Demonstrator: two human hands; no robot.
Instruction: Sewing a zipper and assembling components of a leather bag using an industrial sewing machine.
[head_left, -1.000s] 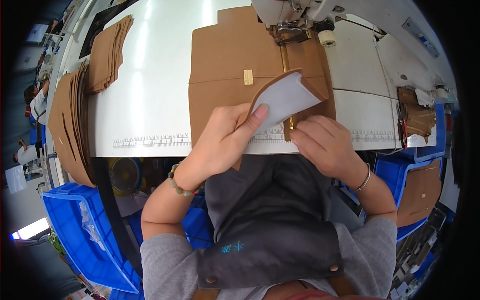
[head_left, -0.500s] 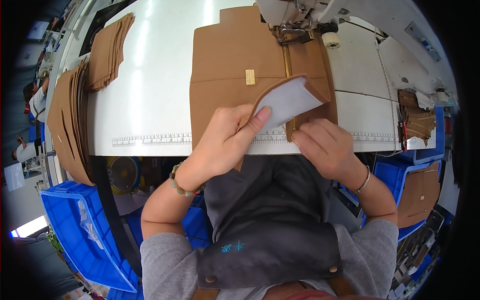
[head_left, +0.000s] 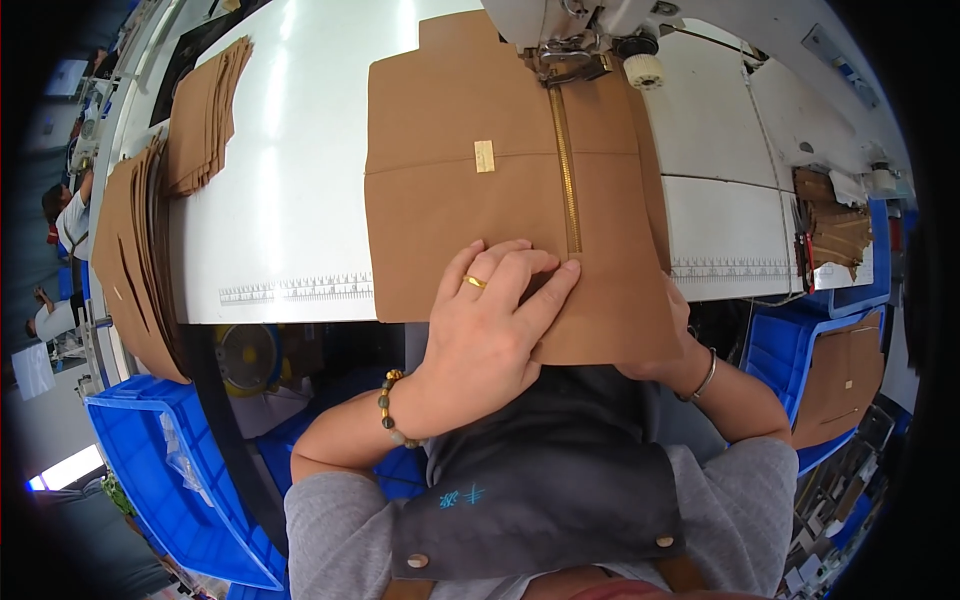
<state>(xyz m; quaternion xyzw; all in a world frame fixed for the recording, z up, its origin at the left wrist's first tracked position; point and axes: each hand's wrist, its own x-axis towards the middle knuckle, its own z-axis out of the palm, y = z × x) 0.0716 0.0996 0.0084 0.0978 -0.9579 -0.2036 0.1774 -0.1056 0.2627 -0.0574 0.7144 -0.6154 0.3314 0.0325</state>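
Observation:
A brown leather-like panel (head_left: 430,220) lies on the white table, its near edge hanging over the front. A brass-toothed zipper (head_left: 565,170) runs down it from below the sewing machine's presser foot (head_left: 560,75). A small pale tag (head_left: 484,156) sits left of the zipper. My left hand (head_left: 495,310), wearing a ring and a bead bracelet, is closed on the panel at the zipper's near end, thumb and fingertips bunched there. My right hand (head_left: 672,345) is under the panel's near right corner; most of its fingers are hidden beneath it.
Stacks of brown pieces (head_left: 135,260) stand at the table's left. A ruler strip (head_left: 300,288) runs along the front edge. Blue bins flank me, one at the left (head_left: 180,480) and one at the right (head_left: 775,345) holding brown panels. Red-handled scissors (head_left: 804,248) lie far right.
The folded-up near part of the panel, which showed its white underside, now lies flat, brown side up. My left hand moved onto the zipper's end; my right hand went under the panel.

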